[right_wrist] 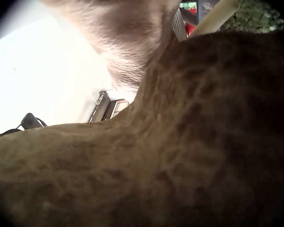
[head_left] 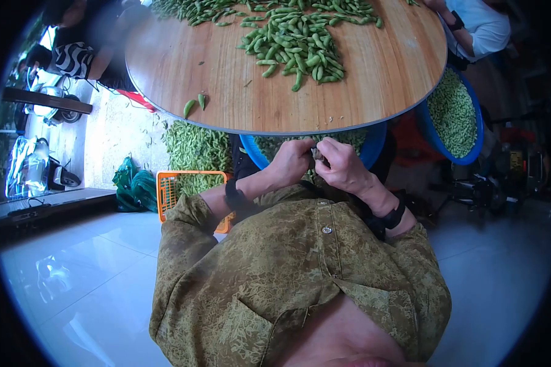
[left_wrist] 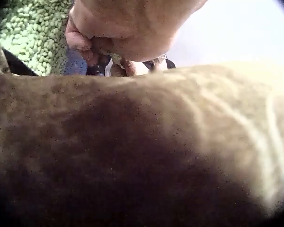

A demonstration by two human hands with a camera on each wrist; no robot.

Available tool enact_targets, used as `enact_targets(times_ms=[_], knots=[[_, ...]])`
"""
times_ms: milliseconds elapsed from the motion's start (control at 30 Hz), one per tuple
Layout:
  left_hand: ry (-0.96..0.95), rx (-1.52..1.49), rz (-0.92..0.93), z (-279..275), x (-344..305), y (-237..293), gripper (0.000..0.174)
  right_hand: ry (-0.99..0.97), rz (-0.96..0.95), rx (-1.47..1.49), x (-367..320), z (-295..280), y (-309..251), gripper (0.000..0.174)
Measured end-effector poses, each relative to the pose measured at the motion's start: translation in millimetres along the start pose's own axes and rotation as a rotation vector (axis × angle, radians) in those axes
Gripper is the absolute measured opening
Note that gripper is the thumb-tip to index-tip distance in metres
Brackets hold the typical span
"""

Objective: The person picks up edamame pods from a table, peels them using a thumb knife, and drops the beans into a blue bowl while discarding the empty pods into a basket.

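Note:
In the head view both hands meet at the table's near edge, over a blue basin (head_left: 376, 145). My left hand (head_left: 292, 162) has its fingers curled in, and my right hand (head_left: 343, 164) is curled close against it. Between their fingertips they pinch a small greyish-green bean pod (head_left: 317, 153), mostly covered by the fingers. The left wrist view shows the left hand (left_wrist: 128, 28) with bent fingers above the sleeve. Only part of the right hand (right_wrist: 128, 28) appears in the right wrist view; its fingertips are out of frame.
Green bean pods (head_left: 294, 46) lie heaped on the round wooden table (head_left: 165, 67), two loose pods at its left. A second blue basin (head_left: 479, 137) of shelled beans stands right. More pods spread on the floor beside an orange basket (head_left: 165, 177) and a green net bag (head_left: 134, 186). People sit across the table.

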State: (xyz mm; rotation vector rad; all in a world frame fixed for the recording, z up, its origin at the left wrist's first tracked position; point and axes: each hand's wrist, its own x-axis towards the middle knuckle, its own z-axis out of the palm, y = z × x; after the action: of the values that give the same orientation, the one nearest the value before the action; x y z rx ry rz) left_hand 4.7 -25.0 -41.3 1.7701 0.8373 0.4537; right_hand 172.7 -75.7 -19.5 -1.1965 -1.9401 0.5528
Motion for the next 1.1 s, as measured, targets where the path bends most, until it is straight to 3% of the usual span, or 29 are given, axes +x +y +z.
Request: enact_targets(times_ms=[67, 167, 200, 267, 300, 333, 467, 567, 600, 667, 733, 800, 967, 1100], knots=[[-0.029, 0.002, 0.008, 1, 0, -6, 0.017, 0.005, -0.009, -0.001, -2, -2, 5, 0.015], [0.008, 0.330, 0.344, -6, -3, -25, 0.040, 0.045, 0.243, 0.034, -8, -18, 12, 0.014], [0.010, 0.333, 0.343, -9, -4, -18, 0.040, 0.046, 0.240, 0.037, -8, -18, 10, 0.014], [-0.001, -0.114, 0.246, -16, -10, 8, 0.040, 0.037, 0.281, 0.099, -7, -17, 5, 0.015], [-0.056, -0.301, 0.014, -20, -12, 11, 0.034, 0.042, 0.252, 0.144, -5, -12, 4, 0.016], [-0.055, -0.299, 0.014, -24, -13, 13, 0.034, 0.042, 0.250, 0.146, -2, -8, 4, 0.016], [-0.052, 0.241, 0.310, -70, -28, 36, 0.015, 0.056, 0.188, 0.179, 4, -4, 8, 0.015], [-0.297, 0.814, 0.007, -128, -47, 49, 0.008, -0.019, 0.049, 0.117, 2, -7, 15, 0.018], [-0.275, 0.958, -0.095, -136, -47, 56, 0.006, -0.033, -0.004, 0.088, 4, -7, 13, 0.019], [-0.071, 0.945, 0.201, -151, -24, 35, 0.007, -0.049, -0.062, 0.062, 7, -6, 10, 0.021], [0.206, 0.826, 0.223, -150, 13, 39, 0.011, -0.002, -0.013, 0.070, 8, -3, 7, 0.021], [0.305, 0.890, 0.370, -154, 55, 21, 0.016, -0.028, 0.015, 0.085, 5, -2, 10, 0.020], [0.326, 0.833, 0.300, -152, 104, -4, 0.023, 0.009, 0.086, 0.178, 4, -14, 4, 0.019], [0.396, 0.875, 0.337, -148, 105, -9, 0.024, -0.024, 0.345, 0.538, 7, -16, -2, 0.028]])
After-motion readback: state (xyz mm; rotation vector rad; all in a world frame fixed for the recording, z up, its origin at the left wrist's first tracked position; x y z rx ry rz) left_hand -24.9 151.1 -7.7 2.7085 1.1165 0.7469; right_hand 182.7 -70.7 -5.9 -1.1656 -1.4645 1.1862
